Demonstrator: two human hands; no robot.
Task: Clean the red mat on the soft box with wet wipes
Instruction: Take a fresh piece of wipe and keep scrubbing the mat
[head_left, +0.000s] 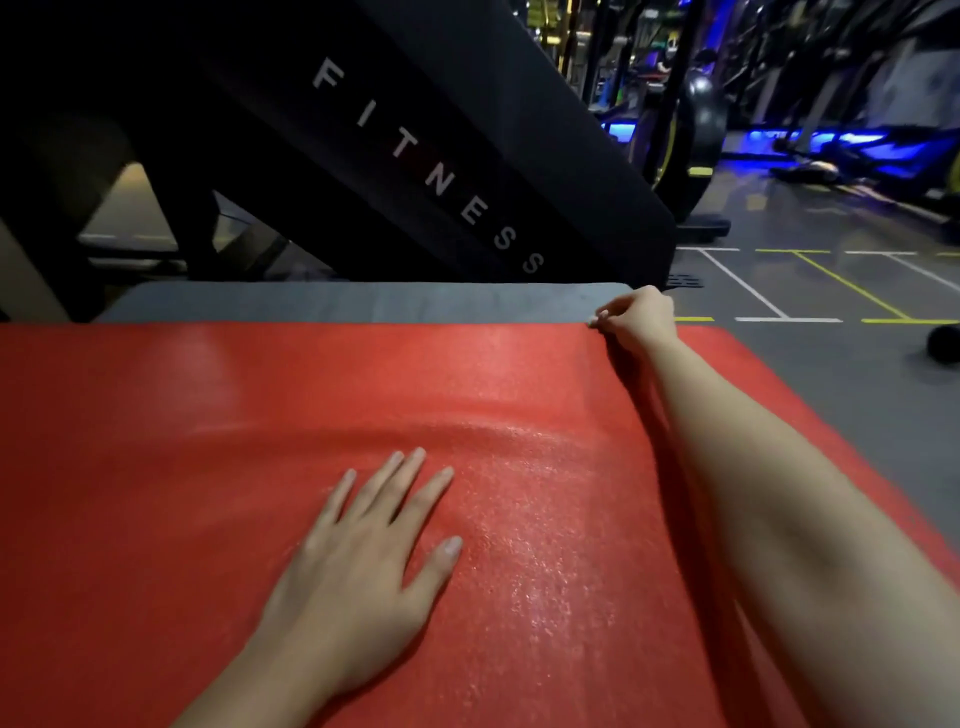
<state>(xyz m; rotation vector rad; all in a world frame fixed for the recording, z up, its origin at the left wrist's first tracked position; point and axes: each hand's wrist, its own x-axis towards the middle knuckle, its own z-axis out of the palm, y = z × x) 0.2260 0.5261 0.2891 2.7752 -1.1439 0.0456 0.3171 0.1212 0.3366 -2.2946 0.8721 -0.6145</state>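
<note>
The red mat (208, 467) covers most of the lower view, lying over the grey soft box (363, 301), whose top shows as a strip along the far edge. The mat's surface glistens wet in the middle and right. My left hand (363, 561) lies flat on the mat, fingers straight and spread. My right hand (636, 314) reaches to the mat's far right corner and pinches its edge there, with the fingers curled. No wet wipe is in sight.
A black slanted panel (431, 171) lettered FITNESS rises just behind the box. Grey gym floor (805, 291) with white and yellow lines lies to the right. A dark ball (943, 345) sits at the right edge. Blue-lit machines stand far back.
</note>
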